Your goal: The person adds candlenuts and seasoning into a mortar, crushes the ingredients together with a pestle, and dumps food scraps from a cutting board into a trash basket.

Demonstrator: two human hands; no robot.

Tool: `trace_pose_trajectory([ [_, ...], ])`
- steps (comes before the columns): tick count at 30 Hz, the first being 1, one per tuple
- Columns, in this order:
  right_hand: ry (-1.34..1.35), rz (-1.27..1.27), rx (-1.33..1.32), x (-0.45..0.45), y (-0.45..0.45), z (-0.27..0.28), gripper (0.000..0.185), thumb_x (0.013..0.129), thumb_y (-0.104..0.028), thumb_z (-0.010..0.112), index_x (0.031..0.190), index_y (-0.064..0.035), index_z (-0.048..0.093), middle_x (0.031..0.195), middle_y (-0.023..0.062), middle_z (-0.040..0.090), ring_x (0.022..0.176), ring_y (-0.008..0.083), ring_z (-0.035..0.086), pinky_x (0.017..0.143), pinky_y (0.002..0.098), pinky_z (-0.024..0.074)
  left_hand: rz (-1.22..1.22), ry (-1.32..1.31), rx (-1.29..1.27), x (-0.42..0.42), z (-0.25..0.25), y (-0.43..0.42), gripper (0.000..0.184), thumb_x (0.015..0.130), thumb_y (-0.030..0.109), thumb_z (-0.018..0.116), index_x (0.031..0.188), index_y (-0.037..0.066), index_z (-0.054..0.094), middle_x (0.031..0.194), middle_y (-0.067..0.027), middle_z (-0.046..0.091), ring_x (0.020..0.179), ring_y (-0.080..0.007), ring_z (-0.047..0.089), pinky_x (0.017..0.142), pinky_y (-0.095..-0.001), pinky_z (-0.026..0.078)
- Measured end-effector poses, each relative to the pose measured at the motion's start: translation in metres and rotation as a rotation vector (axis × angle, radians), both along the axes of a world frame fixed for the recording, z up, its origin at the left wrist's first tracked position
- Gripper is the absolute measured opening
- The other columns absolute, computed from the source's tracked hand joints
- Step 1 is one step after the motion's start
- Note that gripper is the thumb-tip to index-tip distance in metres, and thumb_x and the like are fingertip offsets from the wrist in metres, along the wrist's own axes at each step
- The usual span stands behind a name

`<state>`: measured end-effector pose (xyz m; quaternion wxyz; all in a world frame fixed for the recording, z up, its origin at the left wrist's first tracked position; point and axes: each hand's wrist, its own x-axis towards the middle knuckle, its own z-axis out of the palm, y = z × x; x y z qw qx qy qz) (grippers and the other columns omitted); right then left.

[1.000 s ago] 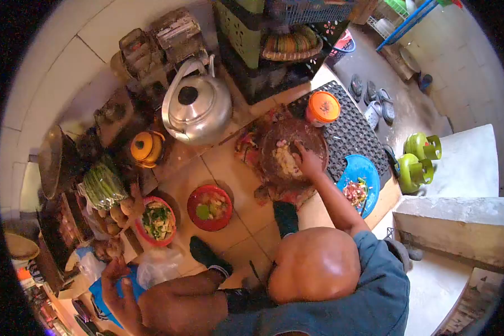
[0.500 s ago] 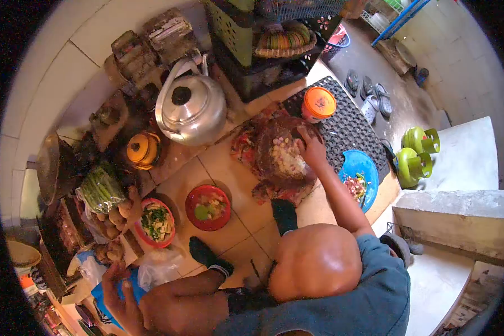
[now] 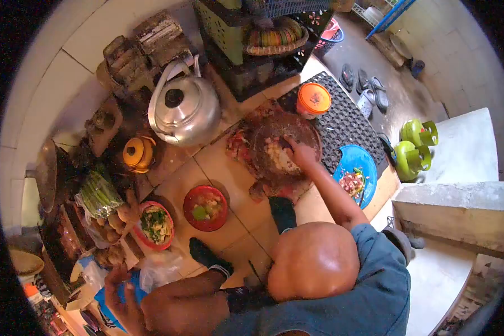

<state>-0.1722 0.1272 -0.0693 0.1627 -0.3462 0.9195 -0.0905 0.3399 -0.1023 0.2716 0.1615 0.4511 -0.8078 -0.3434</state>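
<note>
A wide dark stone mortar (image 3: 311, 134) sits on a reddish patterned cloth (image 3: 238, 148), with chopped pale and pinkish pieces (image 3: 277, 152) in it. My right hand (image 3: 302, 155) reaches into the mortar, its fingers closed around a dark pestle (image 3: 288, 143) that is mostly hidden. Down at the lower left, my left hand (image 3: 120, 299) is beside my bent knee, fingers apart and holding nothing. To the right of the mortar, a blue plate (image 3: 354, 154) carries chopped reddish and green pieces. An orange-lidded tub (image 3: 313, 99) stands just behind the mortar.
On the tiled floor are a red bowl (image 3: 193, 222) with liquid and food, and a pink-rimmed dish (image 3: 168, 238) of greens. A large kettle (image 3: 187, 109), a yellow pot (image 3: 138, 154) and bagged green vegetables (image 3: 99, 195) stand left. Green gas cylinders (image 3: 410, 159) are right.
My right hand has shifted slightly left and down inside the mortar with the pestle. The whole view has tilted a little. My left hand stays by the knee.
</note>
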Motion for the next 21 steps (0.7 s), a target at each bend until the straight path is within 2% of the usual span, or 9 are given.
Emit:
trace_pose_trajectory([
  [3,0.017,-0.088,-0.179,-0.009,-0.001,-0.003,0.05,0.09,-0.042,0.049,0.138,-0.0312,0.037,0.088,0.0268,0.061,0.078,0.0442,0.061,0.069,0.0509,0.0482,0.054,0.029,-0.091,0.009,-0.013,-0.001,0.047,0.09,0.032,0.057,0.123,-0.001,0.051,0.114,-0.0126,0.059,0.103,-0.022,0.056,0.092,-0.0348,0.043],
  [4,0.088,-0.133,-0.129,-0.001,-0.006,0.013,0.051,0.09,-0.043,0.049,0.138,-0.0294,0.037,0.089,0.025,0.062,0.079,0.0444,0.061,0.07,0.0508,0.048,0.043,0.02,-0.073,0.001,-0.007,0.002,0.047,0.09,0.032,0.057,0.123,-0.001,0.051,0.115,-0.0128,0.059,0.104,-0.0224,0.056,0.093,-0.0351,0.042],
  [7,0.056,-0.161,-0.258,0.029,-0.015,0.045,0.05,0.091,-0.043,0.048,0.137,-0.0276,0.04,0.092,0.0253,0.062,0.082,0.0455,0.06,0.072,0.051,0.048,0.004,-0.053,-0.013,-0.012,0.011,0.009,0.046,0.091,0.03,0.057,0.123,-0.002,0.051,0.116,-0.0135,0.059,0.106,-0.0232,0.055,0.095,-0.0359,0.041],
  [9,0.223,0.042,-0.135,0.036,-0.005,0.007,0.047,0.091,-0.04,0.049,0.135,-0.0259,0.043,0.096,0.0259,0.062,0.085,0.0449,0.06,0.075,0.0499,0.0479,-0.02,-0.135,0.01,-0.009,0.012,0.004,0.045,0.091,0.029,0.056,0.123,-0.002,0.051,0.117,-0.0141,0.058,0.107,-0.0237,0.055,0.096,-0.0364,0.04],
  [10,0.308,0.145,-0.076,0.038,-0.004,0.002,0.046,0.091,-0.039,0.049,0.135,-0.0251,0.044,0.098,0.0262,0.062,0.087,0.0447,0.059,0.077,0.0494,0.0478,0.01,-0.091,0.001,-0.011,0.011,0.006,0.044,0.091,0.029,0.056,0.122,-0.002,0.051,0.117,-0.014,0.058,0.106,-0.0237,0.055,0.096,-0.0365,0.04],
  [13,-0.076,-0.083,-0.194,0.024,-0.008,0.013,0.044,0.091,-0.038,0.05,0.132,-0.0224,0.047,0.101,0.0254,0.061,0.091,0.0422,0.059,0.081,0.0464,0.0474,0.065,0.004,-0.039,-0.015,0.003,0.011,0.042,0.091,0.029,0.055,0.12,-0.001,0.052,0.114,-0.0136,0.059,0.104,-0.0233,0.055,0.094,-0.0363,0.041],
  [16,0.044,-0.105,-0.731,0.026,-0.015,0.023,0.045,0.091,-0.04,0.049,0.132,-0.0217,0.047,0.101,0.0247,0.062,0.087,0.0416,0.06,0.08,0.0464,0.0474,0.015,-0.04,-0.03,-0.014,0.009,0.013,0.04,0.091,0.028,0.055,0.119,-0.001,0.053,0.112,-0.0127,0.059,0.102,-0.0225,0.056,0.092,-0.0354,0.041],
  [19,0.148,-0.105,-0.51,0.029,-0.02,0.035,0.046,0.092,-0.038,0.048,0.134,-0.0194,0.045,0.101,0.0245,0.062,0.087,0.0418,0.061,0.079,0.0463,0.0477,-0.003,-0.073,-0.004,-0.016,0.015,0.012,0.039,0.09,0.026,0.056,0.118,-0.001,0.054,0.11,-0.0122,0.06,0.101,-0.0221,0.056,0.092,-0.0351,0.042],
  [21,0.099,-0.014,-0.103,0.039,-0.013,0.019,0.047,0.092,-0.035,0.049,0.136,-0.0191,0.042,0.1,0.0252,0.062,0.085,0.0423,0.06,0.076,0.0477,0.0479,0.03,-0.066,0.001,-0.013,0.013,0.009,0.038,0.09,0.026,0.056,0.118,-0.001,0.054,0.11,-0.0121,0.06,0.101,-0.0219,0.056,0.092,-0.0352,0.041],
])
